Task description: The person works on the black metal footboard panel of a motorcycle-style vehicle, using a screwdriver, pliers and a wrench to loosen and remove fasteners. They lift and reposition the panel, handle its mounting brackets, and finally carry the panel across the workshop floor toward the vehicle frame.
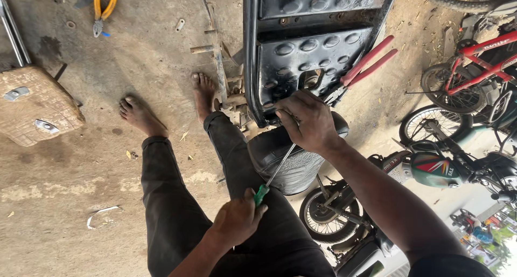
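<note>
- Sandy, oil-stained concrete floor [70, 164] spread beneath everything, with two bare feet planted on it below black trouser legs.
- Black metal panel with rows of round embossed bumps [307, 50] stood up from the top of the view, its lower edge just above the knees.
- Parked beyond at the right: a dark motorcycle with a green tank [431, 169] and a red-framed bicycle [479, 61].
- Black rounded rubber piece with a ribbed face [293, 158] sat directly under the panel's lower edge, between the legs and the motorcycle wheel.
- Worn tan cushioned seat with metal fittings [35, 107] lay at the far left, well apart from the work.
- Right hand [308, 122] was closed over the panel's lower edge, fingers curled around the upper end of the tool shaft there.
- Left hand [237, 220] was wrapped tight around the handle of the green-handled screwdriver with a long steel shaft [274, 172], which ran diagonally up to the panel's bottom edge; tip hidden behind the right hand.
- Red-handled pliers [366, 64] rested against the panel's right side, just above the right hand.
- Yellow-handled pliers [102, 7] lay on the floor at upper left, far from both hands.
</note>
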